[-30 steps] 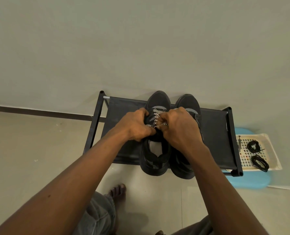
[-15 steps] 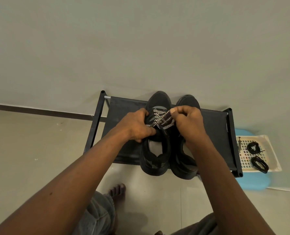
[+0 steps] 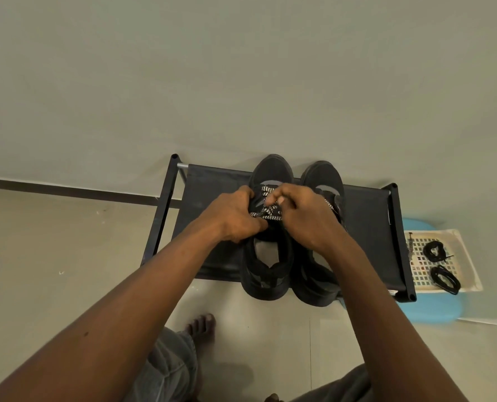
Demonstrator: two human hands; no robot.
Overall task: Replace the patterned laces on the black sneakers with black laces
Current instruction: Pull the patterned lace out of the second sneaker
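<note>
Flat woven patterned lace (image 3: 268, 212), black-and-white chevrons, bunched in loose crossing strands over the tongue of the left sneaker (image 3: 266, 274). Pinched between thumb and forefinger of the right hand (image 3: 308, 217), raised just above the eyelets; gripped lower down by the curled fingers of the left hand (image 3: 232, 216), pressed against the shoe's side. Matte black mesh upper, rounded toe, thick sole, heel hanging over the front edge of the shelf. Right sneaker (image 3: 323, 176) touching alongside, same make, its lacing mostly hidden behind the wrist, with perhaps a scrap of the same pattern showing. Both on the taut dark fabric top of a shoe rack (image 3: 212, 198) with a black tubular frame, toes against a plain grey-green wall. To the right, well apart, two coiled black laces (image 3: 434, 251) on a cream perforated plastic tray (image 3: 463, 256), atop a rounded light-blue stool (image 3: 433, 312). Below, a bare foot (image 3: 201, 325) on pale floor tiles.
</note>
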